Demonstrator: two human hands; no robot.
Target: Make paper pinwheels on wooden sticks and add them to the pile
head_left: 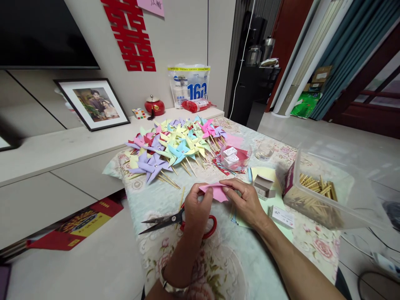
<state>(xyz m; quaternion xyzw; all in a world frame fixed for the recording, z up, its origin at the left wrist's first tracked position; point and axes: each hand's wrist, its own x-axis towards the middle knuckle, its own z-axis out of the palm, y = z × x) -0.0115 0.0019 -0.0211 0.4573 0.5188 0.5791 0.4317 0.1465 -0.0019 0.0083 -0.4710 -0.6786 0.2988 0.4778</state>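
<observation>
Between my two hands is a piece of pink paper [218, 192], partly folded. My left hand [197, 206] pinches its left side between thumb and fingers. On the other side, my right hand [245, 199] grips the paper's right edge. Red-handled scissors [164, 221] lie under my left hand with their blades apart, pointing left. A thin wooden stick [181, 198] rests just beyond them. Past my hands lies a heap of finished paper pinwheels [175, 148] in purple, yellow, blue and pink, on wooden sticks.
To the right stands a clear plastic bin [312, 204] of short wooden sticks. Nearer are an opened small box [264, 186], a white box [281, 216] and coloured paper sheets [242, 218]. A round clear tray [242, 162] holds red paper and small boxes. A cabinet [93, 152] borders the table's far left.
</observation>
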